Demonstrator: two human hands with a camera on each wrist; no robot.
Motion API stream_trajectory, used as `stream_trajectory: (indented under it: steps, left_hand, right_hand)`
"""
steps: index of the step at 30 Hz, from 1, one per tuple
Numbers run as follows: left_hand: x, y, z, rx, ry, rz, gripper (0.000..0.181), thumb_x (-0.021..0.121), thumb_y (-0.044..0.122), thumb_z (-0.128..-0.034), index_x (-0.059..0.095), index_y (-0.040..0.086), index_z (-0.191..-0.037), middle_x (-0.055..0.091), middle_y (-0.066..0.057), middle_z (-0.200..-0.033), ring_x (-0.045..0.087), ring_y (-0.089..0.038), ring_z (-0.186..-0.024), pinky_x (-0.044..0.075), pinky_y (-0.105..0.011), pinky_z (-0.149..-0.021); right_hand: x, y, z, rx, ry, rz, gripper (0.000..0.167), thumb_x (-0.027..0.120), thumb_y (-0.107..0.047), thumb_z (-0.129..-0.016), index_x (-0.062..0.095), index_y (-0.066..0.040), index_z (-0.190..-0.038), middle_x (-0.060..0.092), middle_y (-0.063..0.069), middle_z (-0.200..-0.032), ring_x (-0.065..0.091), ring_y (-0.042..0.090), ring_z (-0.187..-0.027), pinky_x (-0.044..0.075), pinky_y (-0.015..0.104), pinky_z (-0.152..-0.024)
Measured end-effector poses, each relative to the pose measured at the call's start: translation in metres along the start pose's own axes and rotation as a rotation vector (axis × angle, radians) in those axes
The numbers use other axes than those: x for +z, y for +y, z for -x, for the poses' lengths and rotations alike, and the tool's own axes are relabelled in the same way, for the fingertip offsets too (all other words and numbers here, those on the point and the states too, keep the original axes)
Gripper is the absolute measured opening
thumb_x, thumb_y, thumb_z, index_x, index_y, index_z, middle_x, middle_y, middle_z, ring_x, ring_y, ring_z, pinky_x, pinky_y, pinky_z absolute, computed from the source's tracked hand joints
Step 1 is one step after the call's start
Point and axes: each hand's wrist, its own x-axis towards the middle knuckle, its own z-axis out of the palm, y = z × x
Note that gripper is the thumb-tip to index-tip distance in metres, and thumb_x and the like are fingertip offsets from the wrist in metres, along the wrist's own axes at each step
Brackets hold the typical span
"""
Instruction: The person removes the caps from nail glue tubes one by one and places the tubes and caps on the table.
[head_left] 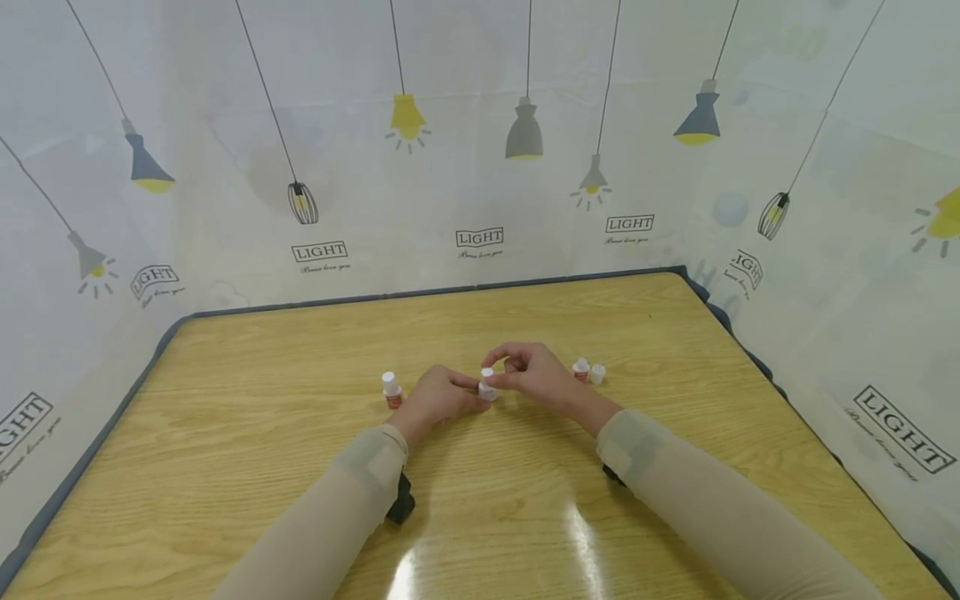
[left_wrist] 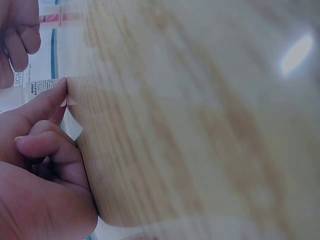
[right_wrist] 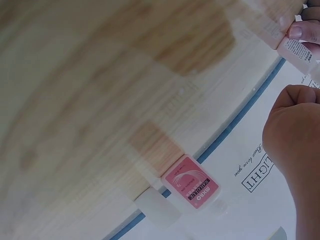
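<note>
Left hand [head_left: 441, 395] pinches the little bottle [head_left: 487, 392], standing up between both hands; right hand [head_left: 538, 373] pinches its cap [head_left: 487, 373] on top.

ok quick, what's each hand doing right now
Left hand: closed, pinching the middle bottle.
Right hand: closed, thumb and finger on that bottle's white cap.

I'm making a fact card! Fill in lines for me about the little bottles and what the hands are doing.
Bottles: three, on a wooden table
Left bottle: upright, white cap on, red label
Middle bottle: between the hands
Left hand: holds the middle bottle
Right hand: pinches its white cap
Right bottle: upright, cap off
Loose cap: beside the right bottle
</note>
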Motion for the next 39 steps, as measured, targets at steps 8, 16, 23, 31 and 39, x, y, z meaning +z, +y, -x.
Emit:
stream_trajectory:
  steps: [8, 16, 23, 31, 39]
  left_hand:
    - [0.0003, 0.0006, 0.0004, -0.014, 0.004, 0.004, 0.034, 0.089, 0.03, -0.0885, 0.083, 0.023, -0.121, 0.044, 0.008, -0.052, 0.032, -0.01, -0.044, 0.031, -0.025, -0.045]
    - [0.0002, 0.0, -0.0009, -0.01, -0.002, 0.005, 0.033, 0.088, 0.031, -0.0889, 0.083, 0.023, -0.121, 0.053, 0.007, -0.057, 0.032, -0.01, -0.044, 0.032, -0.025, -0.045]
    - [-0.0005, 0.0005, 0.0003, -0.005, -0.01, -0.006, 0.032, 0.087, 0.032, -0.0902, 0.083, 0.024, -0.121, 0.035, 0.009, -0.051, 0.031, -0.011, -0.044, 0.03, -0.026, -0.045]
    - [-0.0004, 0.0003, 0.0007, -0.005, -0.004, -0.003, 0.032, 0.088, 0.03, -0.09, 0.083, 0.023, -0.121, 0.038, 0.009, -0.051, 0.03, -0.01, -0.044, 0.03, -0.025, -0.045]
    - [-0.0004, 0.0001, 0.0006, 0.004, -0.005, -0.002, 0.03, 0.088, 0.03, -0.0894, 0.084, 0.023, -0.118, 0.038, 0.009, -0.051, 0.03, -0.01, -0.044, 0.03, -0.025, -0.045]
  right_hand:
    - [0.0006, -0.002, 0.0011, 0.022, -0.002, -0.031, 0.034, 0.08, -0.023, -0.097, 0.069, -0.009, -0.125, 0.04, -0.006, -0.062, 0.028, 0.011, -0.054, 0.029, 0.025, -0.053]
    - [0.0004, -0.0013, 0.0017, 0.035, 0.001, -0.027, 0.023, 0.081, -0.025, -0.096, 0.071, -0.015, -0.114, 0.039, -0.006, -0.062, 0.029, 0.012, -0.054, 0.03, 0.025, -0.053]
    - [-0.0001, 0.0007, 0.0001, 0.016, 0.0, -0.028, 0.021, 0.08, -0.023, -0.097, 0.073, -0.015, -0.115, 0.038, -0.006, -0.062, 0.028, 0.012, -0.054, 0.03, 0.025, -0.053]
    - [-0.0004, 0.001, -0.0006, -0.009, -0.002, 0.005, 0.019, 0.074, -0.016, -0.101, 0.075, -0.013, -0.12, 0.042, -0.004, -0.065, 0.03, 0.013, -0.055, 0.032, 0.025, -0.054]
    - [0.0001, -0.0017, -0.0001, 0.005, 0.002, -0.002, 0.031, 0.076, -0.019, -0.099, 0.072, -0.005, -0.127, 0.041, -0.005, -0.065, 0.03, 0.012, -0.055, 0.031, 0.025, -0.055]
